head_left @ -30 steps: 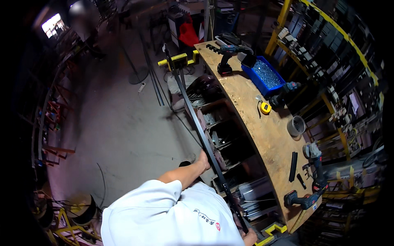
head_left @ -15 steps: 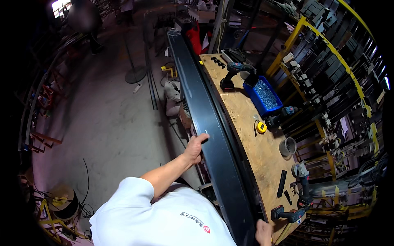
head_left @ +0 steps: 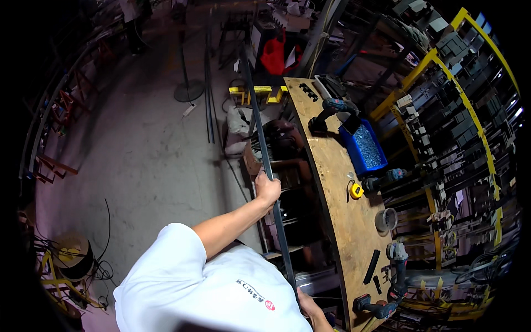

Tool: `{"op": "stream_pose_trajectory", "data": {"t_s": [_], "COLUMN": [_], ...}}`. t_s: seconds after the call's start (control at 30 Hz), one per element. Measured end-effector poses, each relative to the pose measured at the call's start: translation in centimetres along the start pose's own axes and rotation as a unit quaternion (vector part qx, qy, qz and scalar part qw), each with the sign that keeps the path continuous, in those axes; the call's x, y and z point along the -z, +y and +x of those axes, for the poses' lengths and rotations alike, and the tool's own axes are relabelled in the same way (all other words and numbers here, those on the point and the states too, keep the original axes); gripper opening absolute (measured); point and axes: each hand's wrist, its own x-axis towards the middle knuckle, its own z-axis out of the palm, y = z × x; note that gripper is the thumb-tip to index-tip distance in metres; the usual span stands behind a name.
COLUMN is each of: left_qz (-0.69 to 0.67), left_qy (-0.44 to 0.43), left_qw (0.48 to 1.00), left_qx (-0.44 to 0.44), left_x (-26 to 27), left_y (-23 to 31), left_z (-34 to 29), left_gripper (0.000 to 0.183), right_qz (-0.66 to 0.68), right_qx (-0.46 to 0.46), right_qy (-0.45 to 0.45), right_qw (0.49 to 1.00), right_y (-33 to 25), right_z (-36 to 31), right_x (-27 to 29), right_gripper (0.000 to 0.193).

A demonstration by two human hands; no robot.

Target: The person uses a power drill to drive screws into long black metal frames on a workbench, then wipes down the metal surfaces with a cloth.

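The long dark metal profile [head_left: 282,238] ran near to far, just left of the plywood workbench [head_left: 338,199]. The left hand [head_left: 268,188] gripped it midway; the right hand [head_left: 307,303] met its near part, closure untellable, presumably spaced apart to balance such length.

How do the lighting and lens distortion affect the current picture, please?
In the head view, the white shirt is brightly lit, while the far end of the dark bar fades into dim background; also in the head view, the wooden bench's long edge bows and the corners go black.
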Motion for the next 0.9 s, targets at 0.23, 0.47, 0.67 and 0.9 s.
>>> {"op": "stream_pose_trajectory", "data": {"t_s": [0.23, 0.47, 0.67, 0.9], "left_qz": [0.077, 0.061, 0.101, 0.119], "left_qy": [0.019, 0.01, 0.02, 0.035], "left_qw": [0.997, 0.998, 0.994, 0.991], "left_qx": [-0.01, 0.005, 0.031, 0.05], "left_x": [-2.0, -3.3, -3.5, -5.3], "left_y": [-2.1, -3.5, -3.8, -6.0], "left_z": [3.7, 6.7, 9.0, 13.5], "left_gripper": [0.037, 0.038, 0.038, 0.037], "right_qz": [-0.053, -0.063, -0.104, -0.083], "right_qx": [-0.05, -0.105, -0.029, 0.032], "right_qy": [-0.002, -0.034, -0.037, 0.025], "right_qw": [0.997, 0.992, 0.993, 0.996], "right_y": [-6.7, -10.1, -4.7, -7.0], "right_z": [-2.3, -1.1, 7.2, -0.1], "right_x": [-3.2, -3.6, -1.9, -3.2], "right_gripper": [0.078, 0.083, 0.086, 0.074]}}
